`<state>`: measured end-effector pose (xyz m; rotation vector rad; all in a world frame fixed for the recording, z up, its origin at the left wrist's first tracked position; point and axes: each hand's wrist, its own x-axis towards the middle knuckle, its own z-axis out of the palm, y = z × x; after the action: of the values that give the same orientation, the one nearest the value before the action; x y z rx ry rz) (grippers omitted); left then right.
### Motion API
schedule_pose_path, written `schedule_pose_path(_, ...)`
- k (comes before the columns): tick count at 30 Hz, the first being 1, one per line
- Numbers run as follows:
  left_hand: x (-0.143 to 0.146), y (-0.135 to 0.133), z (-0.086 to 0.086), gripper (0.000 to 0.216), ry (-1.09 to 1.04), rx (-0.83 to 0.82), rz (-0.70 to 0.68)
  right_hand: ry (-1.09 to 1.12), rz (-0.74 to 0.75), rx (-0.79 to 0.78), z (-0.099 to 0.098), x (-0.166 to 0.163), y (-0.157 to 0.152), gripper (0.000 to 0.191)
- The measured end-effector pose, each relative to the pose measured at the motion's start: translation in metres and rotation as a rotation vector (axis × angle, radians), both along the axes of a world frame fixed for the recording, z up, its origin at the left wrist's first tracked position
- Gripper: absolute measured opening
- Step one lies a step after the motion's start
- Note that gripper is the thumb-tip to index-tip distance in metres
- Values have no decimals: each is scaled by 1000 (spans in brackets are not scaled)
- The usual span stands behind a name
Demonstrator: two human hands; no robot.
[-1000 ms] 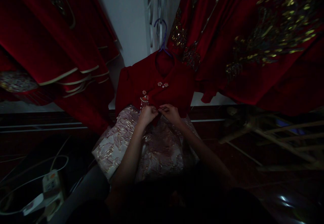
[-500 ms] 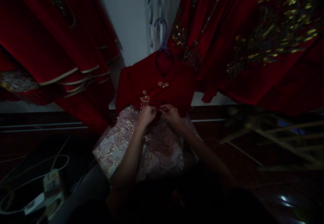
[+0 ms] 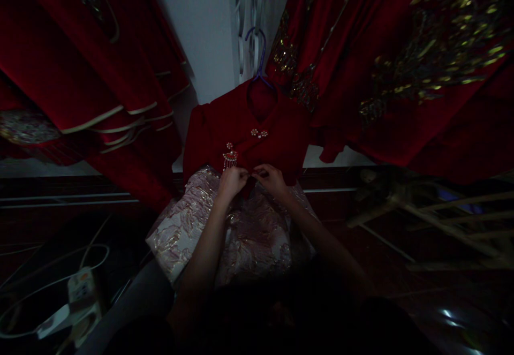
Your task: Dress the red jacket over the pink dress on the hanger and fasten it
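- Red garments, left side: hanging in overlapping layers, too bunched for a sure count; several pale-edged hems are showing.
- Sequined red cloth, right side: hanging beside the wall; number of pieces uncertain, gold clusters glinting.
- Wooden frame, one: standing low on the right, partly lost in shadow.
- Patterned pale cloth, apparently one piece: spreading below the red top and under both forearms.
- Red top, one: hanging front-facing at centre, between the two masses of red.
- Power strip, one: lying lower left, white cable looping beside it.
- Hanger, one, purple: carrying the red top at the neck.
- Hands, two: left hand and right hand are curling at the top's lower front, fingertips nearly meeting; cannot tell what, if anything, they are pinching.
- Tasselled ornament, one: dangling just above the left hand.
- Flower-like ornaments, two: sitting side by side below the neckline.
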<state>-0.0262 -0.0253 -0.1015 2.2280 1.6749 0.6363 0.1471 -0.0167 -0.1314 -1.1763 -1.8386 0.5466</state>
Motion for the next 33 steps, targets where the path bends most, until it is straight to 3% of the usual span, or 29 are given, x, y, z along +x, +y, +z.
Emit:
schedule_pose_path(13,1,-5,6,25,221,45,86,22,-25,-5,-8,-5,-2,17)
schedule_pose_path(22,-4,2,-3,17,5,118,61,-171,-57,132,-6,-9,-10,24)
schedule_pose_path(33,5,-5,0,33,118,189,64,-101,84,-76,22,6,-3,19)
